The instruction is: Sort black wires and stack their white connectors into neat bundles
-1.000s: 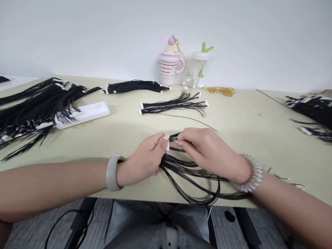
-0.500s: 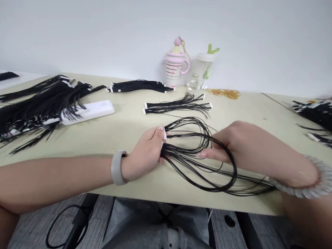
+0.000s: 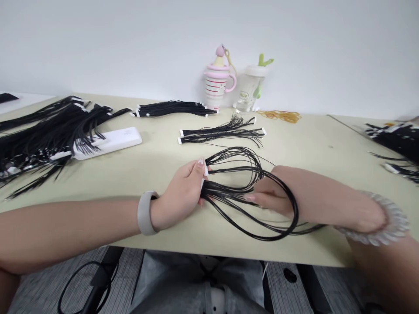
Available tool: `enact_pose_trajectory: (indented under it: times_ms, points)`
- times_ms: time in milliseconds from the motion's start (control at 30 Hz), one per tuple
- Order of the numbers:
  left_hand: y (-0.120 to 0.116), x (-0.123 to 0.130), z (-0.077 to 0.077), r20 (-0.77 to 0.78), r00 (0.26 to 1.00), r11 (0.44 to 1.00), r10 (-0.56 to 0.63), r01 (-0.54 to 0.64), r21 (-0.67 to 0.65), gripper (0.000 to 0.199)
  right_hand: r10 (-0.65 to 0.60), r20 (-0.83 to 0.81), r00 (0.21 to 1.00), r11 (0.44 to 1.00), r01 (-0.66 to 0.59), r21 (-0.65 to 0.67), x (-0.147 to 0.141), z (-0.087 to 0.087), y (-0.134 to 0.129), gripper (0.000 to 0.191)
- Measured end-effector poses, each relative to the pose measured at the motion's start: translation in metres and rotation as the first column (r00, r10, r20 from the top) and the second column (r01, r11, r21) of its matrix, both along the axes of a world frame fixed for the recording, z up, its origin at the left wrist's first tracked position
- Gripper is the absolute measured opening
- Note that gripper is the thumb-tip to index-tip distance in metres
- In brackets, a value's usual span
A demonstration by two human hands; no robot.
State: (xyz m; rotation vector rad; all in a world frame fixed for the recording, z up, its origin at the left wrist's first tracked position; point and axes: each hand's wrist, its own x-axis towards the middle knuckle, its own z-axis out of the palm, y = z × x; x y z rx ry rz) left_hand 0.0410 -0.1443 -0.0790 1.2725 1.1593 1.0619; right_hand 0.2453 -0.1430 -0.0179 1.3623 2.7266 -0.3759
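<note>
My left hand (image 3: 183,189) is closed on the white connector ends of a black wire harness (image 3: 236,168), thumb on top, just above the table. From there the thin wires fan out to the right and bend back in wide loops. My right hand (image 3: 278,196) reaches through a large loop, its fingers pinched round the lower strands. The rest of the wires trail behind its wrist toward the table's front edge. Beyond the loops lie two short black wire bundles (image 3: 219,133) with white connectors.
A large pile of black wire harnesses (image 3: 42,126) lies at the left, partly over a white power bank (image 3: 122,139). Along the wall stand a pink-lidded cup (image 3: 216,85), a clear bottle (image 3: 250,89) and yellow rubber bands (image 3: 281,116). More harnesses (image 3: 397,141) lie at the right edge.
My right hand has moved slightly left and down into the loop, and its fingers have closed on the lower strands. The trailing wires have drawn in leftward. My left hand keeps its hold.
</note>
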Motion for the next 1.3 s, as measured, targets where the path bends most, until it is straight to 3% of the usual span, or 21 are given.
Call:
enact_pose_trajectory:
  times_ms: [167, 233, 300, 367, 433, 500, 667, 867, 1100, 1300]
  points:
    - [0.002, 0.001, 0.002, 0.079, 0.995, 0.995, 0.056, -0.049, -0.082, 0.032, -0.073, 0.054, 0.996, 0.974, 0.060, 0.218, 0.011, 0.010, 0.008, 0.035]
    - [0.003, 0.001, 0.000, 0.113, 0.991, 0.995, 0.069, -0.061, -0.074, 0.029, -0.114, 0.086, 0.990, 0.968, 0.091, 0.233, 0.013, 0.009, 0.009, 0.037]
    - [0.005, 0.000, -0.003, 0.157, 0.985, 0.997, 0.070, -0.063, -0.051, 0.028, -0.089, 0.094, 0.992, 0.990, 0.078, 0.118, 0.013, 0.009, 0.007, 0.036]
    - [0.007, 0.000, -0.006, 0.186, 0.981, 0.998, 0.059, -0.053, -0.037, 0.028, 0.024, 0.055, 0.998, 0.998, -0.021, -0.057, 0.011, 0.011, 0.003, 0.030]
    - [0.008, 0.001, -0.006, 0.190, 0.981, 0.998, 0.048, -0.041, -0.038, 0.029, 0.157, -0.021, 0.987, 0.968, -0.158, -0.197, 0.010, 0.012, -0.001, 0.022]
    - [0.007, 0.002, -0.004, 0.174, 0.984, 0.998, 0.047, -0.041, -0.039, 0.030, 0.196, -0.110, 0.974, 0.948, -0.217, -0.233, 0.007, 0.012, -0.004, 0.016]
    - [0.000, 0.002, 0.003, -0.004, 1.000, 0.999, 0.024, -0.024, 0.022, 0.033, 0.055, -0.282, 0.958, 0.986, -0.097, -0.138, -0.005, -0.003, 0.000, 0.025]
    - [-0.007, 0.000, 0.007, -0.143, 0.990, 0.987, -0.008, 0.031, 0.156, 0.033, 0.097, -0.340, 0.935, 0.993, -0.116, -0.035, -0.028, -0.022, -0.001, 0.037]
    - [-0.008, 0.000, 0.007, -0.146, 0.989, 0.985, -0.021, 0.045, 0.164, 0.034, 0.095, -0.255, 0.962, 0.972, -0.033, 0.234, -0.026, -0.014, -0.010, 0.025]
    - [-0.005, -0.001, 0.005, -0.153, 0.988, 0.983, -0.023, 0.050, 0.177, 0.036, 0.080, -0.179, 0.981, 0.986, -0.051, 0.159, -0.020, -0.011, -0.009, 0.024]
